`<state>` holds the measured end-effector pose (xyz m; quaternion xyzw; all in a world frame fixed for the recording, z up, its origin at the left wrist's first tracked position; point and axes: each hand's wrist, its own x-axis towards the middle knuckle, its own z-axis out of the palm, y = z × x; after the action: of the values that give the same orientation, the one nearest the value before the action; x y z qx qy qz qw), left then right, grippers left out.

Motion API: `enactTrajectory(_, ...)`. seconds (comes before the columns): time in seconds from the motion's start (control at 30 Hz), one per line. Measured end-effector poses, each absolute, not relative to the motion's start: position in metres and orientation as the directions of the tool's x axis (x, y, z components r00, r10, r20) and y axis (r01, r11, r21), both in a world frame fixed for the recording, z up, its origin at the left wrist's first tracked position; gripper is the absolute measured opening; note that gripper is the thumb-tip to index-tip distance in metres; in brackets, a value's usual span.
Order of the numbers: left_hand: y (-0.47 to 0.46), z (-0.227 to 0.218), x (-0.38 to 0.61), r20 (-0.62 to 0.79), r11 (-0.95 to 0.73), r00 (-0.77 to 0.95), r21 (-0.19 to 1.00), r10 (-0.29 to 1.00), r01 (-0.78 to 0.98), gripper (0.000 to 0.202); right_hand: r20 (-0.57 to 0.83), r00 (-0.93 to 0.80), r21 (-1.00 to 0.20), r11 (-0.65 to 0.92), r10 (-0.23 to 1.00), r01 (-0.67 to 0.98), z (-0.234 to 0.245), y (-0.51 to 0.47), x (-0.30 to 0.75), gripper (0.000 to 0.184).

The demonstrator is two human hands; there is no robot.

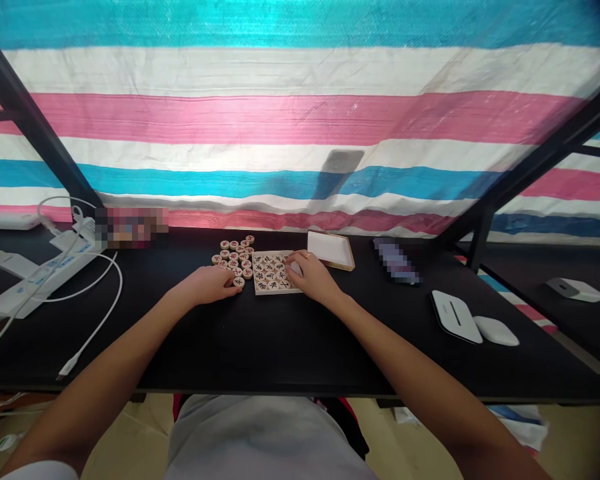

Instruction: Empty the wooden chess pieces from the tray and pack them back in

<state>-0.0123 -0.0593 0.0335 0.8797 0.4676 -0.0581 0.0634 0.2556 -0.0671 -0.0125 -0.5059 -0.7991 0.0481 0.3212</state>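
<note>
A shallow wooden box [258, 291] lies on the black table [280, 340] and holds round wooden chess pieces [269, 270] with red and black characters. More loose pieces [234, 254] sit in a cluster just left of it. My left hand [214, 283] rests beside that cluster, its fingertips pinched on one piece [239, 282] at the box's left edge. My right hand [314, 275] lies curled over the box's right side, fingers on the pieces there. The box's lid [331, 250] leans just behind my right hand.
A white power strip [45, 277] with plugs and cables [93, 333] lies at the left. Two white devices [455, 315] [496, 331] sit at the right. A striped tarp [300, 133] hangs behind the table, framed by black bars [25, 117]. A second table [555, 300] stands at the right.
</note>
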Motion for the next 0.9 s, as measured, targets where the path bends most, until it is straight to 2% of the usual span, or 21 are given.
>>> enactTrajectory(0.13, -0.059, 0.026, -0.007, -0.151, -0.536, 0.527, -0.024, 0.836, 0.844, 0.046, 0.454, -0.283, -0.410, 0.480, 0.845, 0.776, -0.013, -0.068, 0.255, 0.012)
enactTrajectory(0.27, -0.058, 0.018, -0.004, -0.116, -0.519, 0.511, -0.055, 0.852, 0.853, 0.048, 0.457, -0.273, -0.407, 0.472, 0.846, 0.782, -0.014, -0.067, 0.255, 0.013)
enactTrajectory(0.47, -0.056, 0.016, -0.005, -0.094, -0.501, 0.498, -0.014, 0.862, 0.865, 0.035, 0.474, -0.274, -0.406, 0.484, 0.837, 0.776, -0.019, -0.064, 0.257, 0.012)
enactTrajectory(0.73, -0.048, 0.009, -0.007, -0.011, -0.562, 0.564, 0.073, 0.826, 0.824, 0.029, 0.459, -0.275, -0.399, 0.472, 0.845, 0.786, -0.019, -0.064, 0.256, 0.013)
enactTrajectory(0.9, -0.049, 0.010, -0.009, 0.021, -0.567, 0.567, 0.059, 0.823, 0.821, 0.026, 0.440, -0.245, -0.406, 0.435, 0.864, 0.804, -0.018, -0.065, 0.256, 0.016)
